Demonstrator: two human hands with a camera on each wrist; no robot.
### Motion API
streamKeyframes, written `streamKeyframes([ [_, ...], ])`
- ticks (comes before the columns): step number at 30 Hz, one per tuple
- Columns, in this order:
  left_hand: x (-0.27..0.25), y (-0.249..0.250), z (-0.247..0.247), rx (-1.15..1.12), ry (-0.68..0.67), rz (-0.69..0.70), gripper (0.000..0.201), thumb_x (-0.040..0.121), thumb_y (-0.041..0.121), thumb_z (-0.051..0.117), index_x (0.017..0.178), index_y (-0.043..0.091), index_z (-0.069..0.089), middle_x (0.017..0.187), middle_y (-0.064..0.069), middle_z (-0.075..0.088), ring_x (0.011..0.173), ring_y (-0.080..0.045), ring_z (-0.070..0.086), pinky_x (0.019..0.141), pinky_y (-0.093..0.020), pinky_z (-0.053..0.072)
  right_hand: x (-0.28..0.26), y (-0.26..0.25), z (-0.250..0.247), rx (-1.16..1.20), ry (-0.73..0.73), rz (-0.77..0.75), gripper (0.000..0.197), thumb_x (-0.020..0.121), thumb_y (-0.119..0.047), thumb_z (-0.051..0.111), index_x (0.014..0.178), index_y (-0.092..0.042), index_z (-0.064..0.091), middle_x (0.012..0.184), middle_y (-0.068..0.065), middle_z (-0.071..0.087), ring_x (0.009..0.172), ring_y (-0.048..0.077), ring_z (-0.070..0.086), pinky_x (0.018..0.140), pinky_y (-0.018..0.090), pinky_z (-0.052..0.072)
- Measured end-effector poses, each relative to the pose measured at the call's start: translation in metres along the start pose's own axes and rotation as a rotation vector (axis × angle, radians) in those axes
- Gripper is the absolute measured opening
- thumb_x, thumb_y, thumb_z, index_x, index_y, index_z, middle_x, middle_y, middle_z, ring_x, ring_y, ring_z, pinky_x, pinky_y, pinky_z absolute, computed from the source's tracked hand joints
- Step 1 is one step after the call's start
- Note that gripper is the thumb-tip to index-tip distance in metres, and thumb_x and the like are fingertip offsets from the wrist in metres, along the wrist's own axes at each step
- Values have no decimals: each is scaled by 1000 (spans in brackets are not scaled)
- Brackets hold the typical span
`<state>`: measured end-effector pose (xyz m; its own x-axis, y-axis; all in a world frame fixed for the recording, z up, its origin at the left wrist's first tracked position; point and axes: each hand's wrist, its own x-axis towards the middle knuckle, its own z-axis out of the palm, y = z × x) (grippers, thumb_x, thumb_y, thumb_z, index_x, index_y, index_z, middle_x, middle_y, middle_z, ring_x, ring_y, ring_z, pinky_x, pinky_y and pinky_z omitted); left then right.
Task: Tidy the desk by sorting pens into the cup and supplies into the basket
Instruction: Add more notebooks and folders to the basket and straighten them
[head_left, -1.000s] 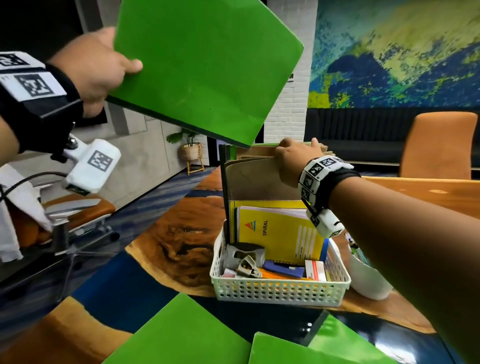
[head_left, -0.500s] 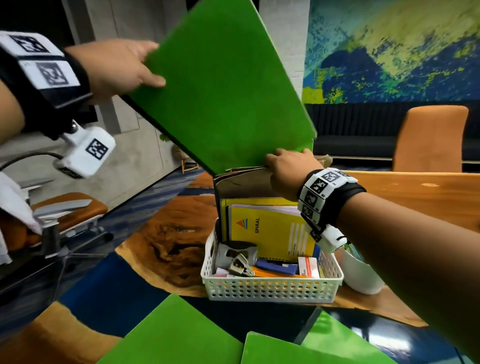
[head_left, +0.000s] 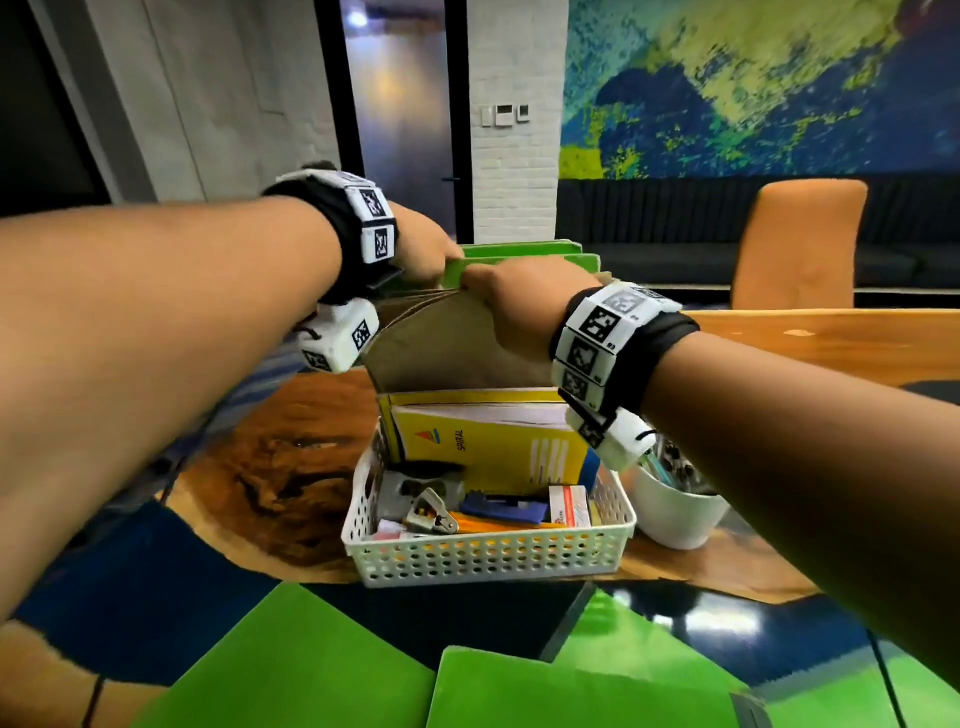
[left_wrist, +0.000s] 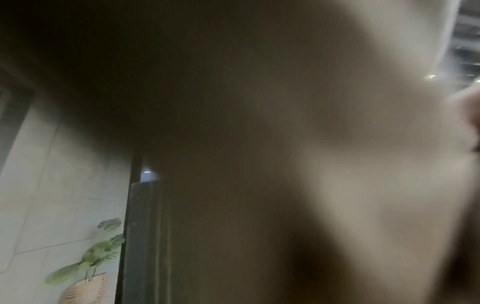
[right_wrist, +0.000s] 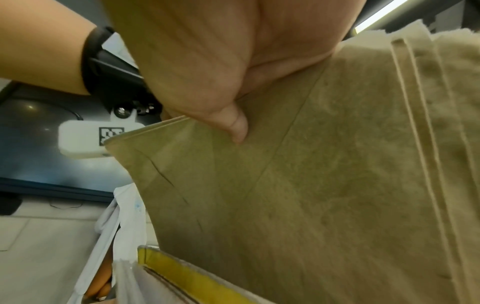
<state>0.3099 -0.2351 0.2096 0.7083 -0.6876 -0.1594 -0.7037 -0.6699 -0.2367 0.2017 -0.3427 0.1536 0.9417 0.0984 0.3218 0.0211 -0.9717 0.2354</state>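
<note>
Green folders (head_left: 291, 670) lie nearest us on the worktop (head_left: 249, 483). Beyond them stands the white basket (head_left: 488, 558), holding a yellow notebook (head_left: 498, 447) and small supplies, with the white cup (head_left: 675, 514) of pens just beside it. Farther back, our right hand (head_left: 511, 306) pinches brown envelopes (head_left: 447, 348) upright, while our left hand (head_left: 423, 249) grips a green folder (head_left: 524, 254) behind them.
</note>
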Motion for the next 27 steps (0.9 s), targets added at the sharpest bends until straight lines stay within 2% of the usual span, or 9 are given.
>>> streamKeyframes([
  [3,-14,-4,-4,-84,94,-15,40,100,21,59,140,16,57,139,-10,60,123,-29,54,100,-32,40,1,2,1,-55,76,43,43,87,-11,48,128,-25,54,119,11,58,111,35,56,85,43,42],
  [6,-48,-15,-4,-329,435,7,41,95,24,64,136,25,61,134,-3,65,120,-21,60,107,-34,45,2,9,1,-167,362,251,40,87,-12,42,124,-17,54,126,17,51,116,39,48,91,48,36],
  [8,-82,-17,10,-617,768,8,29,92,27,62,120,30,68,118,-2,71,106,-16,65,97,-35,53,0,18,-4,-14,359,373,36,89,-8,41,124,-12,48,119,17,60,108,41,57,82,45,40],
  [10,-121,-6,42,-1042,933,3,17,92,24,59,104,30,69,102,-4,71,88,-12,64,74,-29,52,-5,19,-9,204,236,421,29,88,-11,50,116,-12,51,111,16,65,102,41,62,75,39,42],
  [13,-174,32,121,-1643,545,-11,16,99,14,56,102,19,71,92,-4,66,76,-13,61,64,-28,42,-45,-8,-11,259,55,219,18,83,-26,68,98,-15,66,93,9,65,95,34,64,72,30,44],
  [17,-217,77,233,-1856,47,-207,19,98,12,57,103,15,75,97,-4,72,82,-17,65,66,-30,44,-143,-61,21,220,-509,-67,35,74,-48,80,98,-24,70,91,-1,68,85,26,64,66,28,46],
  [19,-231,87,267,-1969,-12,-331,19,94,13,60,106,11,74,97,-6,71,83,-18,65,67,-31,43,-188,-64,47,96,-797,-85,59,67,-60,81,112,-24,67,105,-1,70,98,25,65,79,30,52],
  [21,-244,91,290,-2074,-31,-406,24,86,16,62,107,9,72,97,-8,71,84,-20,64,69,-33,43,-223,-51,68,73,-902,9,81,59,-67,82,124,-25,59,117,-1,67,108,25,62,91,33,52],
  [27,-261,89,323,-2329,-1,-477,31,93,10,52,120,-3,60,118,-25,70,107,-34,68,100,-44,49,-265,-23,94,278,-808,223,74,59,-48,90,119,-23,56,105,-5,59,95,17,58,81,29,48],
])
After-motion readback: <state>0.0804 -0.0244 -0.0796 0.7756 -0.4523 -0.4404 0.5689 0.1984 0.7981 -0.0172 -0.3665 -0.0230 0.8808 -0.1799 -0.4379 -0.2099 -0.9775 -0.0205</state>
